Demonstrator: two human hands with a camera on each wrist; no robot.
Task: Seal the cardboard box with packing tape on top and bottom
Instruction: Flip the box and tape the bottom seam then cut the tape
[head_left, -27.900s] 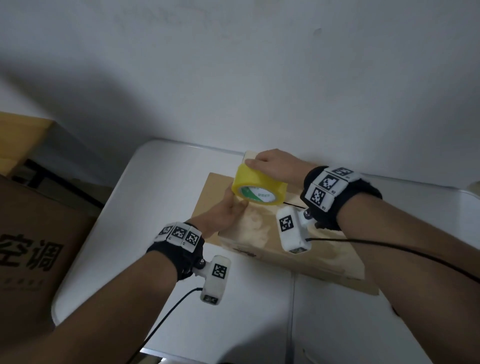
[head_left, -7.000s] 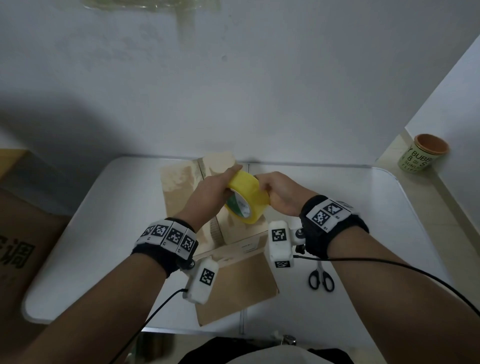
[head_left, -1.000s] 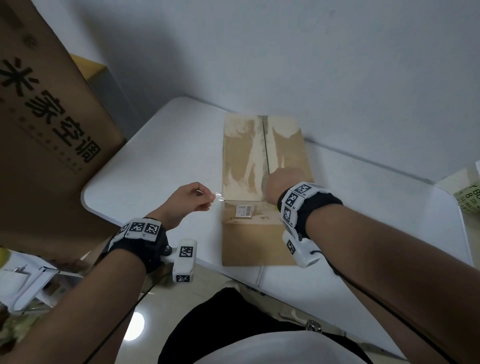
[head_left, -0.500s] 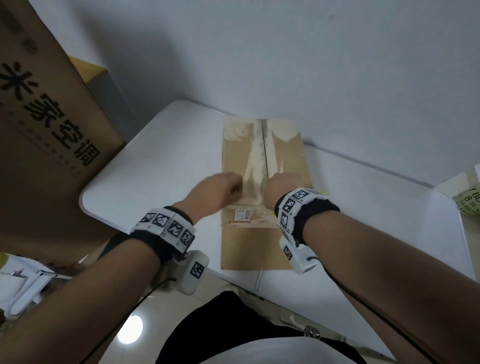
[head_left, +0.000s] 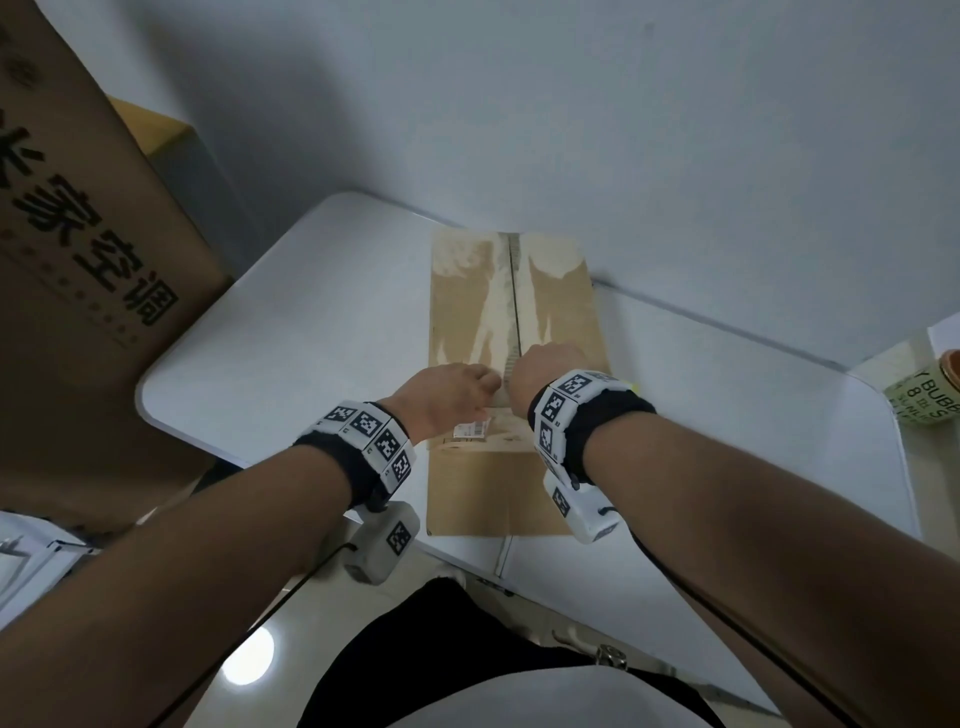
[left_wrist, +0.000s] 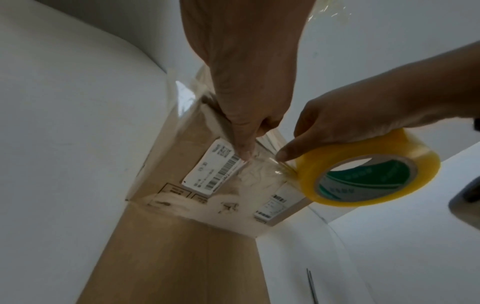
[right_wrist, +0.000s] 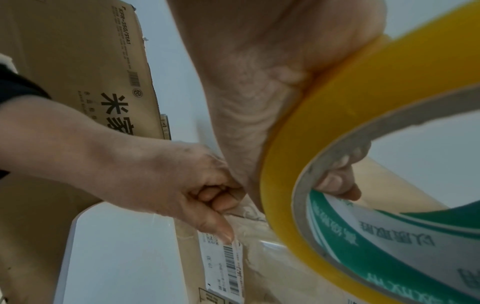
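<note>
The long brown cardboard box (head_left: 467, 312) lies on the white table (head_left: 311, 312), its two top flaps meeting in a middle seam. Both hands are at its near end. My left hand (head_left: 457, 395) has its fingers curled, and its thumb holds the clear tape end (left_wrist: 259, 172) against the near face beside a white barcode label (left_wrist: 213, 172). My right hand (head_left: 540, 371) grips the yellow tape roll (left_wrist: 337, 156), fingers through its core, right next to the left thumb. In the head view the right hand hides most of the roll.
A brown flap (head_left: 478, 493) lies flat on the table towards me. A large printed carton (head_left: 78, 260) stands left of the table. A green paper cup (head_left: 930, 400) sits at the far right. Scissors (left_wrist: 311, 288) lie on the table to the right.
My left hand has carried the tape end rightwards from the table's left onto the box's near end, meeting the right hand. The right hand with the roll has barely moved.
</note>
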